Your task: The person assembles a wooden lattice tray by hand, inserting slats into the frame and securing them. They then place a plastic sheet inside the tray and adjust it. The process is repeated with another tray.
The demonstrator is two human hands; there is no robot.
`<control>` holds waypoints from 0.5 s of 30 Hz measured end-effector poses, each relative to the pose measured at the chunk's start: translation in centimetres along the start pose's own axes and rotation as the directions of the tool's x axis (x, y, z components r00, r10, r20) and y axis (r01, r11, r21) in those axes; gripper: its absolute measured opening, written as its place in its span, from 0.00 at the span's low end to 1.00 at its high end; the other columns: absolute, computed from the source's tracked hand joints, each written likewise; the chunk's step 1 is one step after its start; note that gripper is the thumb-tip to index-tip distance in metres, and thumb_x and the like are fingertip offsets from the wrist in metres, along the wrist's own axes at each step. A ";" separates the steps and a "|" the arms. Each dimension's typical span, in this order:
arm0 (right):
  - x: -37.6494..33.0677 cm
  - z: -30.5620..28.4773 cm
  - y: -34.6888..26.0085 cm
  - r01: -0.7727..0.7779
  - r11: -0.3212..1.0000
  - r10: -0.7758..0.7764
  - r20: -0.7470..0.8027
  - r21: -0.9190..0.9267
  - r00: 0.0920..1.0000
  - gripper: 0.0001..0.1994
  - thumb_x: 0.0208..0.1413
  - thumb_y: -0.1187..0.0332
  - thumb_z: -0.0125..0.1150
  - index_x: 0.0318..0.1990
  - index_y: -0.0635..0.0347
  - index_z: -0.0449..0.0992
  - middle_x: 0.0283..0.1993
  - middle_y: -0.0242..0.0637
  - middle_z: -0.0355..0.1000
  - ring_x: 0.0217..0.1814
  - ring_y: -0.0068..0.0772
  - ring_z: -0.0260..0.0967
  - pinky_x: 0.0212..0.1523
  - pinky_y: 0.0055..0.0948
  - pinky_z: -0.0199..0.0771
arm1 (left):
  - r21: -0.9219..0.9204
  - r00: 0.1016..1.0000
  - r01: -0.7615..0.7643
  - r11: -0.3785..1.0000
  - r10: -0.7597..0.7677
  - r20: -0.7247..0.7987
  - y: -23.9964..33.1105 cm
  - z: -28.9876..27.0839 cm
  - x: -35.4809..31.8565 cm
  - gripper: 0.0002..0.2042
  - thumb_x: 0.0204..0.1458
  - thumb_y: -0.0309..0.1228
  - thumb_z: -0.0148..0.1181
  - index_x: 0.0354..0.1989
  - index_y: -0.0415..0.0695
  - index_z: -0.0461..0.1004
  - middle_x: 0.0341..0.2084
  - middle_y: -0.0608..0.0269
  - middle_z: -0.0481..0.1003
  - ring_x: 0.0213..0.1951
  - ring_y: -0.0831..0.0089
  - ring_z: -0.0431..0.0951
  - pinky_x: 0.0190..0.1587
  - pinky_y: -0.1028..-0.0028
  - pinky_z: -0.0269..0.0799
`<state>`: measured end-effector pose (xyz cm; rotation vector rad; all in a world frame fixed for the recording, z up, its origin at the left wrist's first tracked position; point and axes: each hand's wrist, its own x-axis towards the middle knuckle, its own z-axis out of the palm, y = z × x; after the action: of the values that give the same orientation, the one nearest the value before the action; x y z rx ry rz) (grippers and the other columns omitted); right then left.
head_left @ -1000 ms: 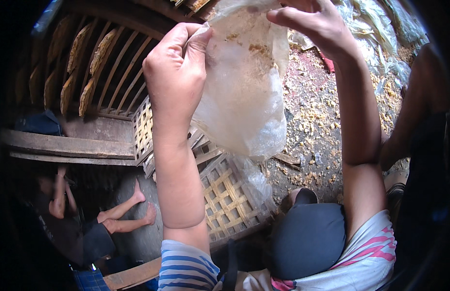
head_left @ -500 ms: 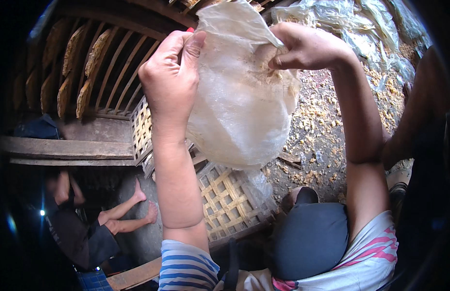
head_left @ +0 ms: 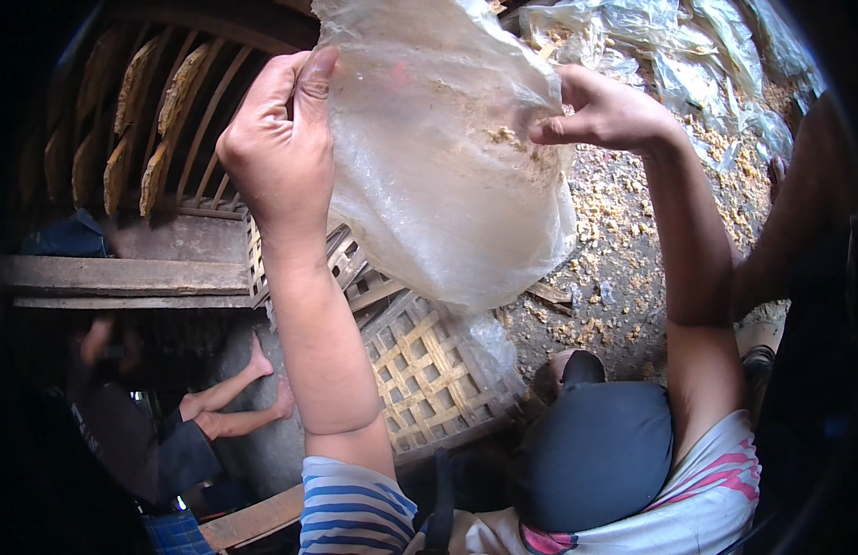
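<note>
A cloudy, see-through plastic sheet hangs in front of me, its rounded lower edge loose. My left hand pinches its left edge between thumb and curled fingers. On the right side, my right hand grips the sheet, thumb in front and the other fingers partly hidden behind it. Yellowish crumbs cling to the plastic beside my right thumb.
Crumpled plastic sheets and scattered yellow crumbs cover the ground at right. Below lies a woven bamboo tray. Slatted racks hold yellowish slabs at upper left, above a wooden beam. Another person's legs show at lower left.
My left hand has moved left and the right hand slightly right, so the sheet is spread wider between them. The sheet's lower edge has risen a little.
</note>
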<state>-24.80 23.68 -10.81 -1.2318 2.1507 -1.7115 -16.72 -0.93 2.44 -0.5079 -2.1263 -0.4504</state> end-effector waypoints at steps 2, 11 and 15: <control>0.1 0.5 -1.3 0.042 0.993 -0.026 -0.145 0.114 0.989 0.23 0.55 0.56 0.71 0.52 0.62 0.76 0.45 0.39 0.78 0.46 0.25 0.74 0.49 0.31 0.75 | -0.024 0.999 0.028 0.999 -0.028 0.020 0.4 0.3 -0.3 0.10 0.56 0.35 0.67 0.34 0.40 0.82 0.21 0.65 0.80 0.23 0.82 0.76 0.27 0.80 0.70; 1.4 3.0 -2.3 -0.170 0.981 0.172 0.007 -0.097 0.985 0.16 0.52 0.60 0.74 0.39 0.65 0.80 0.30 0.31 0.78 0.33 0.20 0.74 0.37 0.24 0.74 | 0.047 0.993 -0.087 0.995 0.090 -0.082 -0.8 -1.7 0.0 0.08 0.60 0.29 0.61 0.39 0.35 0.81 0.27 0.66 0.81 0.31 0.82 0.78 0.35 0.80 0.72; 0.7 2.4 -1.0 -0.072 0.994 0.079 0.089 -0.082 0.993 0.22 0.51 0.56 0.73 0.46 0.65 0.79 0.40 0.35 0.79 0.43 0.24 0.75 0.45 0.30 0.76 | 0.021 0.989 0.127 0.992 -0.125 -0.073 -0.3 -3.0 0.0 0.16 0.58 0.38 0.66 0.39 0.34 0.81 0.25 0.69 0.79 0.28 0.84 0.72 0.33 0.81 0.69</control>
<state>-23.42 21.34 -10.56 -1.2062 2.1996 -1.5233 -14.83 -2.67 4.01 -0.3384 -2.0996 -0.5042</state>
